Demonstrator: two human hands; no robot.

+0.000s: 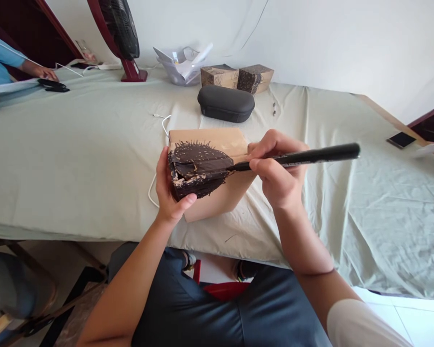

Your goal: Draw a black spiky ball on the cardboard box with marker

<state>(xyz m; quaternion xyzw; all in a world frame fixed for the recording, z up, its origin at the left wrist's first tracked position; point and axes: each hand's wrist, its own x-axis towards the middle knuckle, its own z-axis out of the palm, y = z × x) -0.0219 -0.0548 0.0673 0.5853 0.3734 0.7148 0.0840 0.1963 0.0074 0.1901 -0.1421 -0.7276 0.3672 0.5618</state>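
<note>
A brown cardboard box (219, 205) is tilted above the cloth in front of me, with a large dark patch of ink and short spiky strokes over one corner. My left hand (171, 193) grips that inked corner, thumb on the near side and fingers round the left edge. Between the thumb and fingers of my right hand (280, 171) is a black marker pen (321, 153). Its tip touches the right rim of the dark patch. The underside of the box is hidden.
Behind the box lie a black hard case (226, 103), two drawn-on cardboard boxes (255, 78) and a clear plastic basket (183, 72) of papers. A fan (133, 72) stands farther left. A white cable (152, 190) runs beside the box. Other people's hands (43, 72) show at both sides.
</note>
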